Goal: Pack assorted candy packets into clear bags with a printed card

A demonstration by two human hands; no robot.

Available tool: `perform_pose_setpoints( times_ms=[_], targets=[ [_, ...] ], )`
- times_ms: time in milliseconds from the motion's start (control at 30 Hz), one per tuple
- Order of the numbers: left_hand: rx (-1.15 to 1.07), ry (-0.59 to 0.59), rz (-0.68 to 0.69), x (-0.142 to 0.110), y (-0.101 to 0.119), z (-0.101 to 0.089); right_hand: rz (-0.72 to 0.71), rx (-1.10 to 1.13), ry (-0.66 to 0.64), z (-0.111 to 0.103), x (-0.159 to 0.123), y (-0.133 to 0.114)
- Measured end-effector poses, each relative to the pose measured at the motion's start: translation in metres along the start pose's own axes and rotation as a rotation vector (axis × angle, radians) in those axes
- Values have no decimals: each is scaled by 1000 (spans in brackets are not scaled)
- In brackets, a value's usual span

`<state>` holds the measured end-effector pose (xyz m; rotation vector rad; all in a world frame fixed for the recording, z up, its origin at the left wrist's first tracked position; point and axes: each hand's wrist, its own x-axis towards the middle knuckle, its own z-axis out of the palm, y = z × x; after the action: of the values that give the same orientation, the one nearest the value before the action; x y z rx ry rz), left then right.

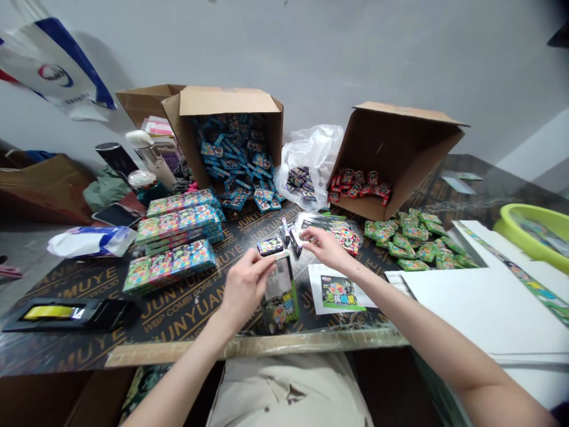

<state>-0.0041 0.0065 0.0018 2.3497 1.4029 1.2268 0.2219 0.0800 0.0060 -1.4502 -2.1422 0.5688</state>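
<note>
- And the left hand (243,287) has fingers clamped on a clear, green-printed plastic pouch (281,299), near the tabletop's (178,311) front edge!
- Right hand's (328,248) fingers slightly apart, by a small purple-and-white packet (296,238); contact unclear!

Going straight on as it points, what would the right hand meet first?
Probably the small dark-and-white pack right at its fingertips; whether the right hand already touches it is unclear.

Lap garment (262,391): pale beige, softly creased
Garment marking (294,393): small, dark, irregular
Left hand (244,284): bare
Right hand (326,248): bare
</note>
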Motion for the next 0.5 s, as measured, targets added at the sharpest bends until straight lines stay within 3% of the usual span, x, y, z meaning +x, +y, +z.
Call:
perform_pose_setpoints(
  times_ms=[100, 200, 267, 400, 500],
  targets=[
    [239, 14, -94, -6, -20, -14, 93, -257, 35, 2, -10, 48],
    [526, -41, -64, -11, -34, -15, 145, -286, 7, 13, -22, 80],
    [560, -203, 27, -12, -38, -5, 162, -301, 6, 22, -27, 89],
    [412, -705, 141, -3, -41, 25, 146, -312, -4, 30, -27, 93],
    [350, -897, 145, 6, -42, 42, 130, -325, -3, 25, -28, 96]
  ],
)
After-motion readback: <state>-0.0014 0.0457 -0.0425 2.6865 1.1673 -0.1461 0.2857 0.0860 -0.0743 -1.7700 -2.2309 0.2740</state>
